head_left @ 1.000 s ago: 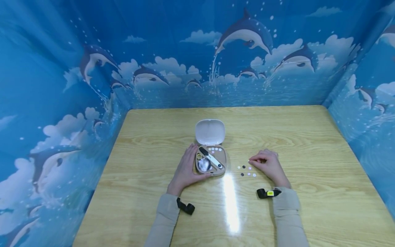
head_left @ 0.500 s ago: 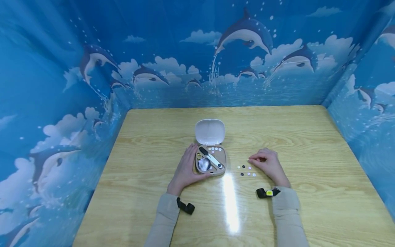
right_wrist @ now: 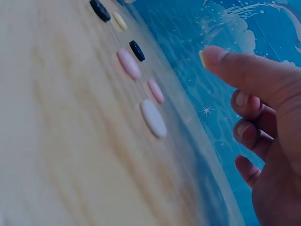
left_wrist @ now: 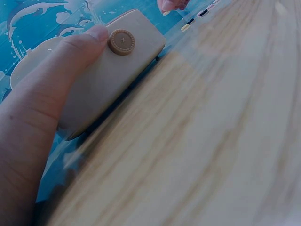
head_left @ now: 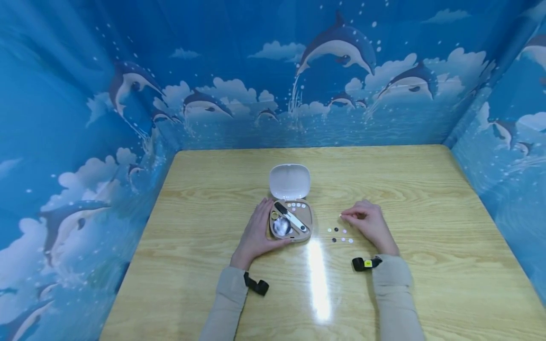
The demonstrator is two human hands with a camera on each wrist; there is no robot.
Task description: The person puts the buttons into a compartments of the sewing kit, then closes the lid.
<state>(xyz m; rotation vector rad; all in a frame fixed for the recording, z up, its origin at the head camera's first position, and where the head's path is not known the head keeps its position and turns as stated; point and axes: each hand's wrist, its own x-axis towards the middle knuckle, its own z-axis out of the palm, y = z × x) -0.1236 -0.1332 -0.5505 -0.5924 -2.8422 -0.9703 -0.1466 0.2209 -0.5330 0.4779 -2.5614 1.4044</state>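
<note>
My left hand [head_left: 255, 234] grips the near left corner of an open beige sewing box [head_left: 306, 218], thumb along its front beside a round button-shaped catch [left_wrist: 122, 42]. Inside lie a white tool with a black end [head_left: 291, 217], a gold ring-shaped piece [head_left: 275, 215], a shiny silvery round item [head_left: 281, 227] and several small white buttons [head_left: 298, 205]. To the right, my right hand [head_left: 370, 223] pinches a pale yellow button [right_wrist: 202, 59] between thumb and index finger, above the table. The index finger is mostly hidden in the right wrist view.
Several loose buttons, among them a black button [head_left: 336, 229] and a white button [head_left: 350, 240], lie on the wooden table [head_left: 213, 189] between box and right hand. The raised lid [head_left: 290, 182] stands behind the box. A dolphin-print curtain [head_left: 239, 57] surrounds the table.
My right hand has lifted slightly and moved a little away from me and to the left with the pinched button. The left hand and the box stay in place.
</note>
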